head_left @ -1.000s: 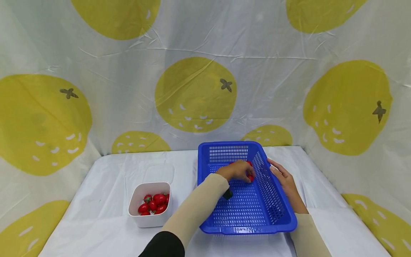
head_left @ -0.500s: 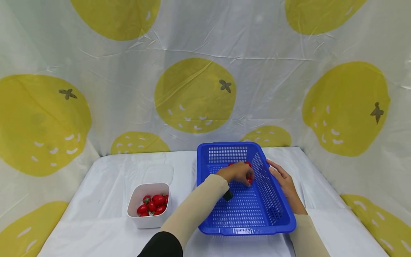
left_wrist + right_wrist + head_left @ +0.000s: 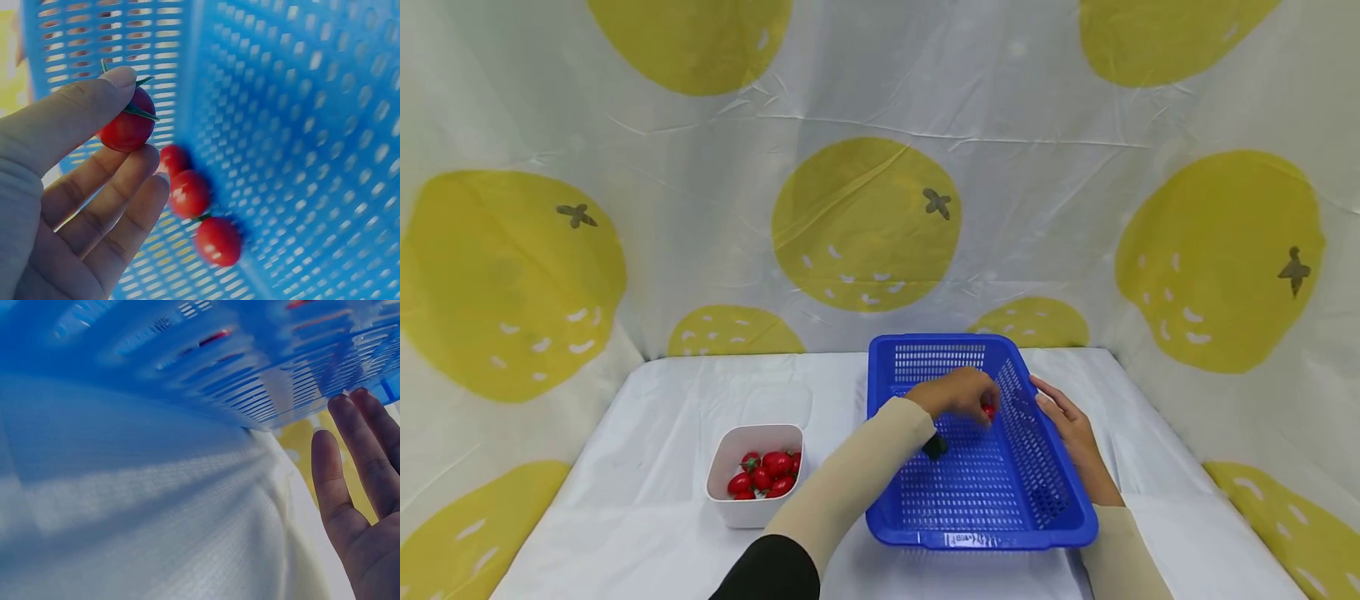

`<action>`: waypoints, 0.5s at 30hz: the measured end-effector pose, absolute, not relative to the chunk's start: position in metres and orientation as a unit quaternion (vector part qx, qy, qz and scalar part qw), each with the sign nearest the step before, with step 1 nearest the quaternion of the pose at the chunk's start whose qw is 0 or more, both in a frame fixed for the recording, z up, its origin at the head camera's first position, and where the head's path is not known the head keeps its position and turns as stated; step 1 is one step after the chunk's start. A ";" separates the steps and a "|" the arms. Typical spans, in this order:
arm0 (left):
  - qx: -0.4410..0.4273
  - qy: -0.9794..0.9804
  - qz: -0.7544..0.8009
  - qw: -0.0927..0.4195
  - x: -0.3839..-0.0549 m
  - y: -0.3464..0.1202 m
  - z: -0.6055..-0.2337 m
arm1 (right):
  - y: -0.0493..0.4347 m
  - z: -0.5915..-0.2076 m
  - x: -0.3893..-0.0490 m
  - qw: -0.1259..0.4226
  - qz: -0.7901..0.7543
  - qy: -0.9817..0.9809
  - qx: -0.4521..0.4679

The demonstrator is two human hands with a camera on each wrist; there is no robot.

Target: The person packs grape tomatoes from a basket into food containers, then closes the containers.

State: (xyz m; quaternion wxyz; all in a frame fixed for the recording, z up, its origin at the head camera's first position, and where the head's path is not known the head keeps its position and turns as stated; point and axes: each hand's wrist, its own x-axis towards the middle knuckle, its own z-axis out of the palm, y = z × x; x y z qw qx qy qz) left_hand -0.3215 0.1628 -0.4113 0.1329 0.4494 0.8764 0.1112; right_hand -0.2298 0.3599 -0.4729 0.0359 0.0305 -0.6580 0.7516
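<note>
In the left wrist view, my left hand (image 3: 94, 187) pinches a red cherry tomato (image 3: 128, 125) with green sepals between thumb and fingertips. This hand is inside the blue plastic basket (image 3: 981, 538), as the head view shows. Three more cherry tomatoes lie in a row in the basket, the nearest tomato (image 3: 217, 240) at the bottom of the row. My right hand (image 3: 1075, 433) is at the basket's right side. Its straight fingers (image 3: 361, 453) touch the basket's slotted outer wall in the right wrist view; part of the hand is cut off there.
Left of the basket stands a white square container (image 3: 752, 514) with several cherry tomatoes (image 3: 777, 463). A clear lid (image 3: 777, 406) lies behind it. White cloth (image 3: 655, 467) covers the table, and a lemon-print sheet (image 3: 700, 208) hangs at the back and sides.
My left hand has risen slightly from the basket's bottom with the tomato pinched in its fingers. The right hand stays at the basket's side. The head view has shifted a little.
</note>
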 end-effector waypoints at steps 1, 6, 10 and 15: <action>0.454 0.874 0.113 0.130 -0.322 0.162 -0.408 | 0.360 -0.473 -0.229 0.035 0.750 -0.660 0.028; 0.489 0.858 0.110 0.114 -0.317 0.154 -0.388 | 0.360 -0.472 -0.227 0.030 0.745 -0.666 0.027; 0.510 0.846 0.112 0.108 -0.307 0.140 -0.367 | 0.360 -0.472 -0.227 0.023 0.751 -0.659 0.029; 0.512 0.845 0.112 0.102 -0.299 0.117 -0.348 | 0.362 -0.471 -0.228 0.016 0.756 -0.653 0.030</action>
